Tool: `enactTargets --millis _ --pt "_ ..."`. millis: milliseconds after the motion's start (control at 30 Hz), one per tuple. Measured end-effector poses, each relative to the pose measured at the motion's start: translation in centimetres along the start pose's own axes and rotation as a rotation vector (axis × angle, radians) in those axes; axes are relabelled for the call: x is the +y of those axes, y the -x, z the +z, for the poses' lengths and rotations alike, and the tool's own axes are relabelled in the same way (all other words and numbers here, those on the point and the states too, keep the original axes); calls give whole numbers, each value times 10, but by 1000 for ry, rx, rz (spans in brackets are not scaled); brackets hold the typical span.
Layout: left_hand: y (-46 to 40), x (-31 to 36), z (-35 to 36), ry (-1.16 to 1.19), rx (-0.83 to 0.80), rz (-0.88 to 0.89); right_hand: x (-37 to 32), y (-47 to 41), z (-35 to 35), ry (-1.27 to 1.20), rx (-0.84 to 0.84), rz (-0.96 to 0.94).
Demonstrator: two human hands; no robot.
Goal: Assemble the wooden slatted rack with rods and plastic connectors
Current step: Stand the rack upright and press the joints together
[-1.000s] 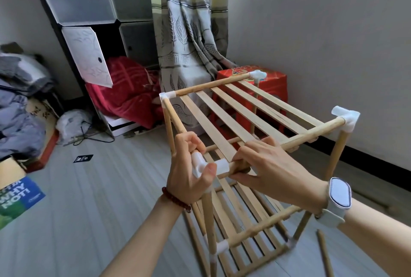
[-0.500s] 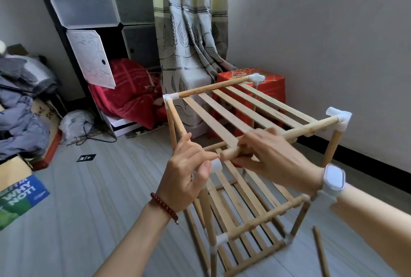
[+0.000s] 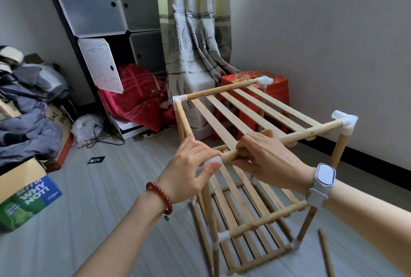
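Now rod [image 3: 295, 136] end betw. L fingers [image 3: 200, 154] & R fingers [image 3: 255, 143].

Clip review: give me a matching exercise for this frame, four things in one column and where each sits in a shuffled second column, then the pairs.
Things:
1. white plastic corner connector
2. loose wooden rod
3. red plastic stool
4. red bead bracelet

Places:
A. lying on the floor right of the wooden slatted rack
B. on the wrist of the left hand
C. under the left hand's fingers, at the rack's near top corner
D. behind the rack, by the wall

Pairs: 1-C, 2-A, 3-D, 4-B
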State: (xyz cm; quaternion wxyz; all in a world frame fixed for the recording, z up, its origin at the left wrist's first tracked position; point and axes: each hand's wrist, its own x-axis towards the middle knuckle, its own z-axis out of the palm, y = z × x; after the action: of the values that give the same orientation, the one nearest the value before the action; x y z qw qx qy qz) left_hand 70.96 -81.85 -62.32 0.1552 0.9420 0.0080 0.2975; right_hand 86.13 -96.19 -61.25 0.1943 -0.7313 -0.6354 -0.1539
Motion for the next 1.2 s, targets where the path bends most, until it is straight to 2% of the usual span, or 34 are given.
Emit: enactTargets --millis 133,300,433,533,900,967,1133,1200 --pt "-7 4 -3 -186 -85 22 -1 4 2 -2 -5 16" --pt "-10 5 -5 -223 -194 -10 -1 4 5 0 -6 40" --pt "-13 9 -3 -104 -158 -88 0 2 2 -24 44 47" --pt "-11 12 -1 -130 -102 -53 0 3 0 -26 36 48" --pt "-17 7 1 -157 -167 -51 -7 5 7 -20 22 18" --pt "-15 6 2 -47 -101 -109 -4 3 5 -26 -21 -15" --pt "-9 21 27 253 380 -378 16 11 -1 100 41 -72" --pt "-12 25 34 372 501 -479 27 20 -3 89 100 -53"
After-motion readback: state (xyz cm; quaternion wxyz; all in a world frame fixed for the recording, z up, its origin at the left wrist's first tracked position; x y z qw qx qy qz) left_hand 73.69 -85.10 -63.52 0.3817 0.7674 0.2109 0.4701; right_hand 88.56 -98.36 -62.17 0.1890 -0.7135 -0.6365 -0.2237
